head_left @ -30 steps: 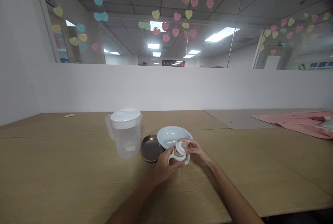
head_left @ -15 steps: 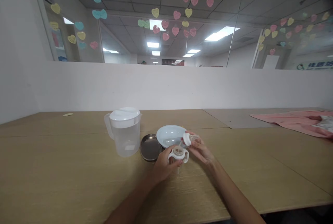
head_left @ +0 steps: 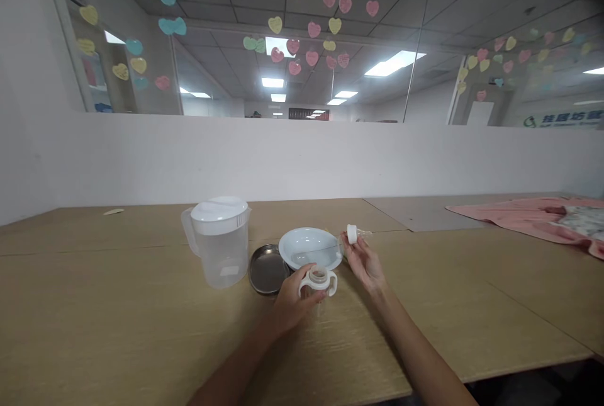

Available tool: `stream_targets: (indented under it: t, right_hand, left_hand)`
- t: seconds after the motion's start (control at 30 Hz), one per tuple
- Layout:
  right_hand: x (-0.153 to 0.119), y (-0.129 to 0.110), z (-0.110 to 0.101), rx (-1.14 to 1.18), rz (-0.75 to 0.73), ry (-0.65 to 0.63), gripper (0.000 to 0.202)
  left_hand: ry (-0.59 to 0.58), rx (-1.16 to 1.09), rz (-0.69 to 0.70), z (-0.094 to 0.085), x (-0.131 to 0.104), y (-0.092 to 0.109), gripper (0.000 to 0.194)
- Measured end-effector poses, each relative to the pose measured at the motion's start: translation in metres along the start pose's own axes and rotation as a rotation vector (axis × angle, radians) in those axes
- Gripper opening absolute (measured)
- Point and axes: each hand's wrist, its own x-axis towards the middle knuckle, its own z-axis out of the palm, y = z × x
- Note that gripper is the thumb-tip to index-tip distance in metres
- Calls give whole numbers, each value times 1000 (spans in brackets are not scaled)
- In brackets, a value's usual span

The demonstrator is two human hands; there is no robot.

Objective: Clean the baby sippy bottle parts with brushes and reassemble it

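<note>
My left hand [head_left: 293,298] is wrapped round a clear bottle [head_left: 319,280] with a white two-handled collar; its mouth is uncovered. In my right hand [head_left: 365,262], the fingers hold a white bottle cap [head_left: 352,234] with a clear teat pointing right, and a thin tube hangs beneath it. Just behind the bottle stands a pale blue bowl [head_left: 302,243] with something clear inside. A round dark metal dish [head_left: 268,270] lies left of the bowl, partly behind my left hand.
A clear lidded pitcher [head_left: 224,255] stands left of the metal dish. On the far right of the table [head_left: 141,318] lies a pink cloth [head_left: 514,212] with a patterned one on it. A white wall rises behind.
My right hand has moved up and to the right with the cap and tube, away from the bottle mouth. My left hand still holds the bottle. The camera view has shifted slightly.
</note>
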Motion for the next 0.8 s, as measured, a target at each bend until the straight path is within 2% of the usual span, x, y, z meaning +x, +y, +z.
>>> stream_targets:
  t: [0.17,0.33,0.43,0.57,0.63,0.7,0.8]
  right_hand:
    - [5,13,-6,-92,-29,61,22]
    - [6,22,-7,-225,-35,131,34]
    - [1,25,-3,-469,-80,47,39]
    - [-9,28,-1,-812,-103,-196,40]
    - [-12,29,-1,-957,-98,-274,39]
    - [-14,27,-1,-1051,-115,-305,39]
    - [-15,23,2,-1099,-171,-266,41]
  left_hand:
    - [15,15,2,-1,0,2,56]
    - [6,9,-11,0,0,3,56]
    - [11,7,0,0,0,3,54]
    - [5,1,26,-1,1,7,50]
    - [-16,-8,42,-2,1,10,47]
    - [-28,-16,48,-2,1,11,47]
    - [-4,-14,28,-2,1,11,50]
